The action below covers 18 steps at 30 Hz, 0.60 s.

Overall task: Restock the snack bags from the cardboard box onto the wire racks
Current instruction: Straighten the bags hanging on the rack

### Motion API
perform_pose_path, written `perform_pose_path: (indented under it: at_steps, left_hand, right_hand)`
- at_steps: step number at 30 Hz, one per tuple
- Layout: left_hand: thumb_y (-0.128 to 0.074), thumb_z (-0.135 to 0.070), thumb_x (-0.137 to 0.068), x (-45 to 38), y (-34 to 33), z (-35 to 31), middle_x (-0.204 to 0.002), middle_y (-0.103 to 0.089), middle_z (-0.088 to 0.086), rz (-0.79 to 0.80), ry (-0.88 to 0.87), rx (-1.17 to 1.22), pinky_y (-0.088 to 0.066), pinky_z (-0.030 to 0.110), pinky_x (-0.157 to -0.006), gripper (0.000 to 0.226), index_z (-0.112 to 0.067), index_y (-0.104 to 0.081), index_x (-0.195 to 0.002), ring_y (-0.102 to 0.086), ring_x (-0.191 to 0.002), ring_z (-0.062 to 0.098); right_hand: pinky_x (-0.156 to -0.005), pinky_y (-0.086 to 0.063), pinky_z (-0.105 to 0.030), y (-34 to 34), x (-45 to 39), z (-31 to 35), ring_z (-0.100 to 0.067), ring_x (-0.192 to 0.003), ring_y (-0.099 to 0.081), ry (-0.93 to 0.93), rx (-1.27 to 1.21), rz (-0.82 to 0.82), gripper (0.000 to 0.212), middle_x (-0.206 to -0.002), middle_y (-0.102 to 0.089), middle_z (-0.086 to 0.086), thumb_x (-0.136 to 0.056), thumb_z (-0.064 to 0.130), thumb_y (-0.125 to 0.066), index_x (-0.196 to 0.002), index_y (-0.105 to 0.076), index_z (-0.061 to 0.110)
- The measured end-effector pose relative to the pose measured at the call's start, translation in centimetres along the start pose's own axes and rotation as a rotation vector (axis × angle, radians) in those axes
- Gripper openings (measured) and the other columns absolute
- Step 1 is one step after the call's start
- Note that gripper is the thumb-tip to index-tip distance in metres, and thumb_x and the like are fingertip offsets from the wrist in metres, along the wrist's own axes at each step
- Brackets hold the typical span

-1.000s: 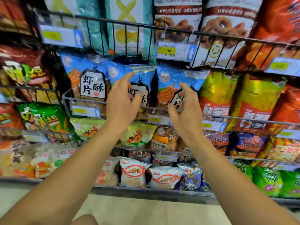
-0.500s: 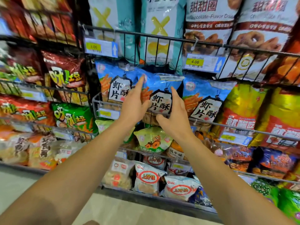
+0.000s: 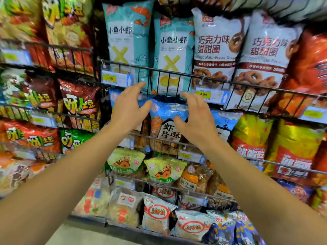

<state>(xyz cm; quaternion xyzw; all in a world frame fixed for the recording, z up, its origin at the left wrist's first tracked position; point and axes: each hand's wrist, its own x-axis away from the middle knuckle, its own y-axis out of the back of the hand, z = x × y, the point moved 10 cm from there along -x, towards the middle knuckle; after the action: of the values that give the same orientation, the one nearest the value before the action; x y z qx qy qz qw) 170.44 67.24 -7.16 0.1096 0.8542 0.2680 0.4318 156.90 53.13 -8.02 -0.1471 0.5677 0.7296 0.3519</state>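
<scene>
Blue prawn-cracker bag [image 3: 166, 121] with black-and-white label, teal bags [image 3: 129, 38] with yellow crosses, black wire rack [image 3: 177, 75]

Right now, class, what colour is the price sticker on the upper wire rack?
Yellow price sticker, head view.

Wire racks [image 3: 169, 70], black, several tiers w/ price tags clipped to front rails. Top tier: two teal fish-shrimp bags [image 3: 129, 38] at left, two white choc-donut bags [image 3: 214, 48] to their right, orange bags far right. Next tier down: blue prawn-cracker bags [image 3: 168, 121] centre, yellow-red bags [image 3: 251, 138] right. Below that: green-yellow bags [image 3: 164, 168] and a clear orange-label bag [image 3: 192, 177]. Bottom tier, nearest: white bags w/ red oval logo [image 3: 157, 213]. Left rack section: red and green potato-snack bags [image 3: 79, 105], blurred.
</scene>
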Motion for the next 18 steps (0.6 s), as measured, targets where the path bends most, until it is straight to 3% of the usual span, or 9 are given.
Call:
perform_pose_path:
  at_steps: [7,10,14,18]
  left_hand:
    - [-0.065,-0.032,-0.092,-6.0,5.9,0.0,-0.145,-0.044,0.016,-0.152,-0.051,-0.099,-0.035,0.047,-0.11,0.066,-0.018,-0.038,-0.151,-0.04,-0.133,0.036]
    - [-0.066,-0.038,-0.091,-8.1,7.8,0.4,-0.155,-0.03,0.016,-0.217,-0.053,-0.173,-0.031,0.05,-0.113,0.074,-0.022,-0.033,-0.154,-0.032,-0.138,0.039]
    - [-0.067,-0.046,-0.091,-10.7,8.6,1.1,-0.165,-0.008,0.015,-0.208,-0.025,-0.226,-0.025,0.052,-0.118,0.086,-0.032,-0.017,-0.159,-0.015,-0.149,0.04]
    - [-0.068,-0.054,-0.089,-13.0,7.9,2.2,-0.167,0.01,0.004,-0.123,0.047,-0.195,-0.037,0.054,-0.113,0.098,-0.042,0.0,-0.158,-0.013,-0.151,0.04]
  right_hand:
    - [-0.098,-0.043,-0.043,4.4,-6.7,5.7,-0.032,-0.13,-0.04,0.082,0.08,-0.169,0.063,-0.147,-0.037,-0.004,-0.094,0.032,-0.064,-0.149,-0.036,0.018]
    - [-0.102,-0.039,-0.043,5.6,-9.4,7.9,-0.035,-0.132,-0.038,0.07,0.177,-0.251,0.069,-0.151,-0.034,-0.006,-0.092,0.038,-0.066,-0.15,-0.034,0.016]
    - [-0.113,-0.033,-0.054,4.9,-13.0,7.8,-0.041,-0.147,-0.017,-0.094,0.308,-0.161,0.092,-0.167,0.0,-0.005,-0.09,0.053,-0.065,-0.159,-0.01,0.025]
    - [-0.108,-0.035,-0.061,4.2,-14.7,8.3,-0.046,-0.149,-0.003,-0.126,0.422,-0.133,0.103,-0.164,0.028,0.001,-0.089,0.054,-0.068,-0.16,0.004,0.034]
